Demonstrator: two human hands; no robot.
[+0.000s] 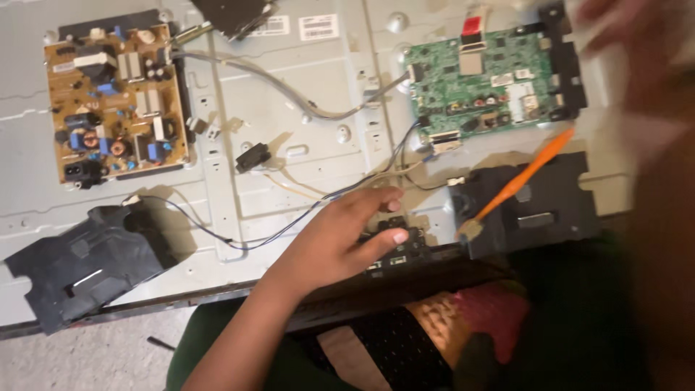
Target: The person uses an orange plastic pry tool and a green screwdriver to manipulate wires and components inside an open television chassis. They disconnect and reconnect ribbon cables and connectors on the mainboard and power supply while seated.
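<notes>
left hand point(340, 235): open, fingertips on small black button board point(394, 246), gripping nothing
right hand point(637, 80): blurred, grip unclear
orange brush point(517, 185): keep strokes light near green board point(489, 83)

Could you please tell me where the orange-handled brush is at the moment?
In the head view, the orange-handled brush lies right of centre, slanting down from below the green circuit board to its bristles over a black plastic cover, right of the left hand.
</notes>
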